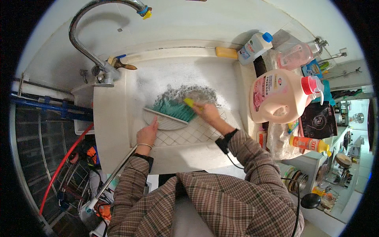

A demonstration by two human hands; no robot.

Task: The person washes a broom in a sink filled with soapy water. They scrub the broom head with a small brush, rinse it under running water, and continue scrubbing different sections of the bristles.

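Observation:
In the sink basin [183, 65] lies a broom head [165, 120] with a ribbed grey body and wet green bristles; dark, foamy water surrounds the bristles. My left hand [147, 135] grips the broom at the near left edge of its head, its thumb or a finger lying against the grey body. A metal handle [114, 171] slants from beside my left wrist down over the sink's front edge. My right hand [208, 113] is closed on a small yellow-green tool [189, 102] over the bristles; its exact kind is hidden by the fingers.
A chrome faucet [86, 49] arches at the back left, beside a wooden-handled paintbrush [125, 65]. A yellow soap bar [226, 52] and white bottle [254, 49] stand at the back right. A large detergent jug [275, 96] and orange bottle [308, 144] are right of the basin.

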